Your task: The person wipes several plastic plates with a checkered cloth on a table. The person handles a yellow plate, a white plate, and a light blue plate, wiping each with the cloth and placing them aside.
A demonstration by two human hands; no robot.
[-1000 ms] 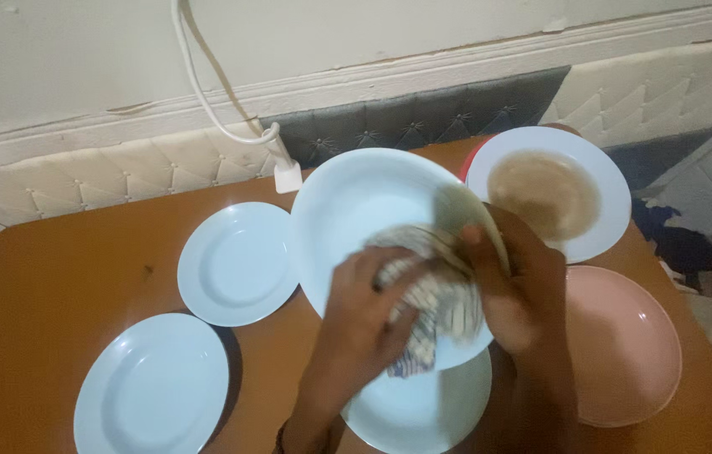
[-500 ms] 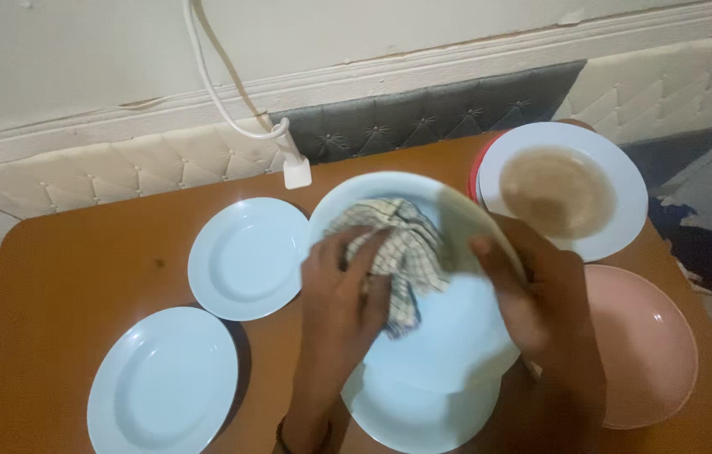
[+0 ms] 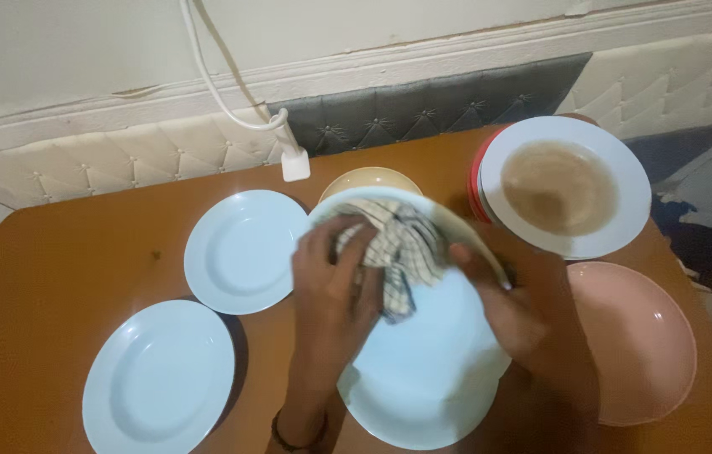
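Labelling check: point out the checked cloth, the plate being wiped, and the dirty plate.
checked cloth (image 3: 394,248), head view, bunched middle.
plate being wiped (image 3: 440,336), head view, bare lower inside.
dirty plate (image 3: 559,187), head view, brown-smeared centre.

Soft, even indoor light, with a slightly hazy picture.
The pale blue plates show no hard glare and cast only faint shadows on the orange surface. Both hands and the checked cloth are a little blurred; the far wall looks soft and grainy.

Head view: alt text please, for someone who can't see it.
The left hand presses a checked cloth into a pale blue plate that the right hand holds tilted over an orange table set with more plates.
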